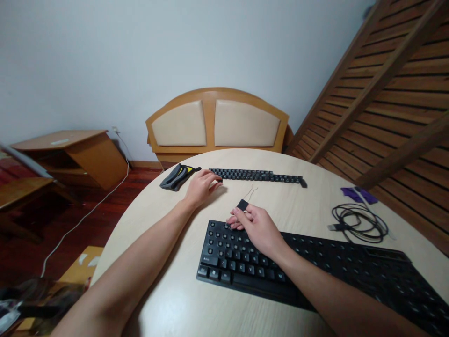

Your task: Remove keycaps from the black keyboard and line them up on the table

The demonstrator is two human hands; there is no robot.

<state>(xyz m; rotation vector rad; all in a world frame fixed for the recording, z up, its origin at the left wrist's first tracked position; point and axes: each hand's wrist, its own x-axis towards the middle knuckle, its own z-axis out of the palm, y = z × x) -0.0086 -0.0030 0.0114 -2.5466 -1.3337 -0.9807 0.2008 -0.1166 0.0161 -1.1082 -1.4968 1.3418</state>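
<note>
A black keyboard (242,281) lies on the round table, its upper-left keys stripped to bare switches and several lower-left keys still capped. Above its top left part, my right hand (257,229) is closed around a keycap puller (242,204), whose thin wire loops point away from me. Farther off, the fingers of my left hand (201,188) pinch a small dark keycap (220,180). That hand is at the left end of several rows of loose keycaps (252,175) laid out side by side. My fingers partly hide the pinched keycap.
A grey, black and yellow cloth item (178,177) lies left of my left hand. On the right are a coiled black cable (361,224) and a purple cloth (361,194). A wooden headboard (210,96) stands behind the table (168,299).
</note>
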